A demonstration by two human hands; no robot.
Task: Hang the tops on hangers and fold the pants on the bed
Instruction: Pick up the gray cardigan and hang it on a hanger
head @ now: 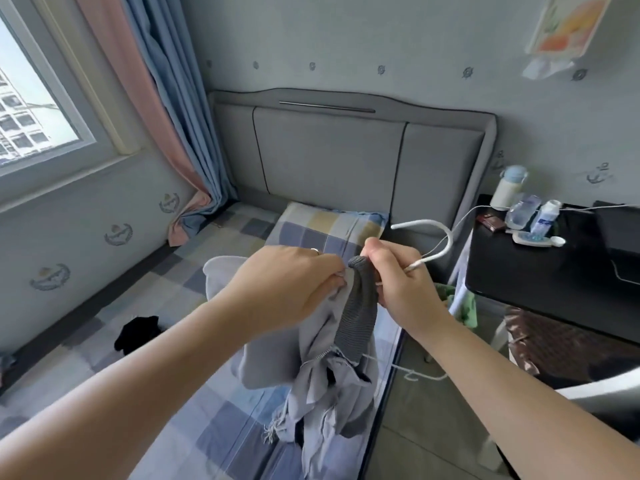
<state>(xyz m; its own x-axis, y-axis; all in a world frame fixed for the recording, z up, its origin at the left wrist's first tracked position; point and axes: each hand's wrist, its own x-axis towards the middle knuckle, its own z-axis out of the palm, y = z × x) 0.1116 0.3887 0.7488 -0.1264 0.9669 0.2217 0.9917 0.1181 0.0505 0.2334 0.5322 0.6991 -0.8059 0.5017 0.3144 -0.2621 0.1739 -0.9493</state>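
Hanger (422,222), white, is gripped in the right hand (401,278) beside the grey top's (322,386) dark ribbed collar (360,306); the left hand (287,282) pinches the top's light fabric, which droops over the bed (194,427).

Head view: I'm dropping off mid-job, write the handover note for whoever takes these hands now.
Left hand grips the grey top beside its dark ribbed collar.
Right hand holds the white hanger at its neck, hook sticking out past the collar.
Top hangs bunched above the bed, not visibly seated on the hanger.
Dark garment lies crumpled on the bed, unfolded.
Left: seat the top, hang it, fold that garment if it is pants.
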